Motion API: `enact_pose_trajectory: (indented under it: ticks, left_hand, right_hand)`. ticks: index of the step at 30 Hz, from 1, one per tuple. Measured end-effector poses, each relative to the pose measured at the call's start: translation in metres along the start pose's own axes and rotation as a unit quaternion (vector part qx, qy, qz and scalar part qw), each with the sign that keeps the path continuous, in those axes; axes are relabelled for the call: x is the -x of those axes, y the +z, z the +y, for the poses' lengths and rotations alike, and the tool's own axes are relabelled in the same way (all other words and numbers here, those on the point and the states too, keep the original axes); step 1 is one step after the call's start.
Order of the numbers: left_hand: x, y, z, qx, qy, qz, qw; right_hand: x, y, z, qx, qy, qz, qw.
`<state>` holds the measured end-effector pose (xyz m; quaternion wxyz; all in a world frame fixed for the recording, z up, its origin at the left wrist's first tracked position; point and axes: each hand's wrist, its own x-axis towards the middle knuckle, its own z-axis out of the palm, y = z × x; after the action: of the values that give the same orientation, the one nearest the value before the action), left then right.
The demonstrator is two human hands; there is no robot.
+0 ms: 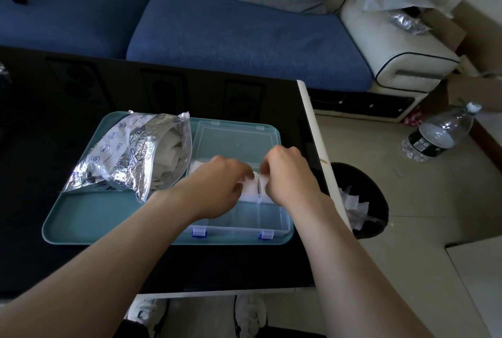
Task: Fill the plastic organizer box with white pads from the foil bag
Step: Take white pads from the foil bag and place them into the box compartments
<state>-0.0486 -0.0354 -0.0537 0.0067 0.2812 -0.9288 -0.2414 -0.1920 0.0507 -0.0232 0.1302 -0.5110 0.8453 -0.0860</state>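
Observation:
A clear plastic organizer box (245, 219) with blue latches lies open on a teal tray (81, 218), its lid (233, 141) folded back. Both hands are over the box's middle compartments. My left hand (217, 187) and my right hand (288, 174) pinch white pads (251, 188) standing in the compartments. More white shows at the box's left (196, 166). The front compartments look bare. A silver foil bag (130, 153) lies open on the tray's left, white pads (169, 158) visible inside it.
The tray rests on a black glossy table (68, 88) whose white right edge (317, 134) is close to my right hand. A black bin (364, 202) with white scraps stands on the floor to the right, a plastic bottle (440, 134) beyond it. A blue sofa (244, 39) lies behind.

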Motion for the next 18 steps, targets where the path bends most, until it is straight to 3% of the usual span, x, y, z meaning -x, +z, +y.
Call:
enact_pose_trajectory:
  ticks: [5, 8, 11, 14, 18]
  left_hand:
    - [0.006, -0.023, -0.014, -0.054, 0.038, 0.241, 0.968]
    - [0.012, -0.035, -0.026, -0.105, -0.047, 0.344, 0.932]
    - [0.022, -0.039, -0.039, -0.103, -0.148, 0.357, 0.916]
    - [0.03, -0.044, -0.053, -0.071, -0.224, 0.3, 0.924]
    - [0.035, -0.046, -0.07, -0.041, -0.237, 0.282, 0.929]
  right_hand:
    - [-0.005, -0.001, -0.014, -0.054, 0.009, 0.081, 0.995]
    - [-0.009, 0.004, -0.028, -0.117, -0.019, 0.097, 0.988]
    - [-0.012, 0.015, -0.048, -0.152, -0.055, 0.073, 0.984]
    - [-0.013, 0.026, -0.066, -0.165, -0.086, 0.06, 0.981]
    - [-0.017, 0.035, -0.087, -0.193, -0.098, 0.066, 0.974]
